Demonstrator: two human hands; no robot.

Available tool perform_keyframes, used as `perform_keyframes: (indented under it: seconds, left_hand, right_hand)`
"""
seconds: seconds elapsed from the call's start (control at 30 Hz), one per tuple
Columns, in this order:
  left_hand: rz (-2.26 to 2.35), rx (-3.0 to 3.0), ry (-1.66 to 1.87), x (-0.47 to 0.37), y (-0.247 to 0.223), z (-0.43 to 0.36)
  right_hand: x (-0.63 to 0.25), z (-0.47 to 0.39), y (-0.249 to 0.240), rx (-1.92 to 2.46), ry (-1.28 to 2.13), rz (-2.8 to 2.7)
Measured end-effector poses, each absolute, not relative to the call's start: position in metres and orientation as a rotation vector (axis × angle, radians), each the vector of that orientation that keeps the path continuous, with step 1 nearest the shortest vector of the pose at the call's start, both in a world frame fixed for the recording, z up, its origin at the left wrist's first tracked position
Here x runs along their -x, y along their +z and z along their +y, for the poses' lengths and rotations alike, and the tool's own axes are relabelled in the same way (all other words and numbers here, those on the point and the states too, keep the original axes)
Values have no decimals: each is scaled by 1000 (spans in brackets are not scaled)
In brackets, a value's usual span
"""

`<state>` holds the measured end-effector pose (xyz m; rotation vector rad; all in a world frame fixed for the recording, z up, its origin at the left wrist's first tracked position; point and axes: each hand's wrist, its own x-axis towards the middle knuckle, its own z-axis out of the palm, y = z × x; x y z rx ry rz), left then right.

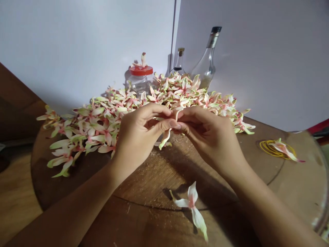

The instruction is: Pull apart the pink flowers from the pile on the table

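Observation:
Both hands meet in the middle of the head view, in front of a heap of pink, white and green flowers [96,128]. My left hand [140,132] pinches a pale flower [166,138] between thumb and fingertips. From the other side my right hand [208,128] closes on the same flower, its thumb against the left thumb. One curled petal hangs below the thumbs and another sticks up above them; the flower's centre is hidden by the fingers. Nearer to me, a single open flower [192,203] lies on the brown round table [144,223].
Behind the heap stand a clear jar [140,82] with a red lid [141,70] and a flower on top, a small corked bottle [179,61] and a tall glass bottle [205,63]. Yellow bands [266,148] lie at the right under a flower [284,149]. Pale walls close off the back.

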<state>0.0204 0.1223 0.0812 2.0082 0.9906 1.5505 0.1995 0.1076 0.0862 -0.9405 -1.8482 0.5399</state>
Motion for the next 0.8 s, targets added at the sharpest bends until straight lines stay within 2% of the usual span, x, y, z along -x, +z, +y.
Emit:
perform_keyframes:
  seconds: [0.53,0.8]
  left_hand:
    - [1098,-2107,1626,-17,82,127]
    - [1083,-2230,1495,-21,81,119]
  right_hand:
    - [-196,105,85,959,540,-1799]
    - [-196,104,87,1055,476,-1821]
